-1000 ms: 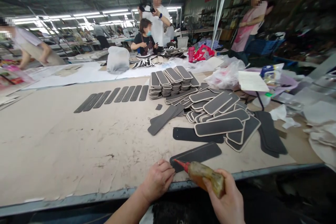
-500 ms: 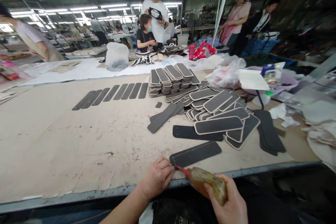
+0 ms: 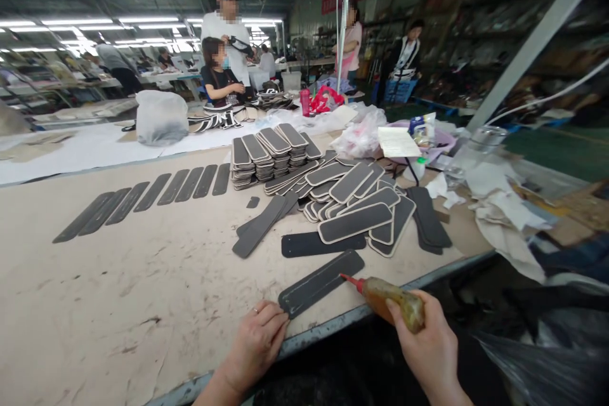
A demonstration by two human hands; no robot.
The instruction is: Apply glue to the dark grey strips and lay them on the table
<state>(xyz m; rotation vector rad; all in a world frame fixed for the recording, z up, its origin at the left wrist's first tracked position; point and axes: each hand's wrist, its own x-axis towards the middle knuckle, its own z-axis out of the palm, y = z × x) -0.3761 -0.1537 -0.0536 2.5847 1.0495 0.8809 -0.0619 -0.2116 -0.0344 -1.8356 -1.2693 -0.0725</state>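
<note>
A dark rounded strip [image 3: 321, 283] lies slantwise near the table's front edge, with pale lines of glue along it. My left hand [image 3: 259, 337] is closed at its near left end, fingers pinched on the corner; the fingertips are partly hidden. In my right hand [image 3: 431, 336] is a yellowish squeeze glue bottle [image 3: 387, 301], tilted, its red nozzle tip at the strip's right part near the front edge. Just behind lies another dark strip [image 3: 323, 244], flat on the table.
Pale-edged dark pieces [image 3: 354, 222] lie in a loose heap, with neat stacks [image 3: 269, 155] behind. Several dark strips [image 3: 140, 203] form a row at left. A plastic-covered bundle [image 3: 162, 117], plastic bags [image 3: 361, 130] and the metal table edge [image 3: 328, 330] surround the work. People stand beyond.
The bottle's nozzle has moved from the strip's left end along its front edge toward the right end. My left hand stays at the left end. The view has turned right.
</note>
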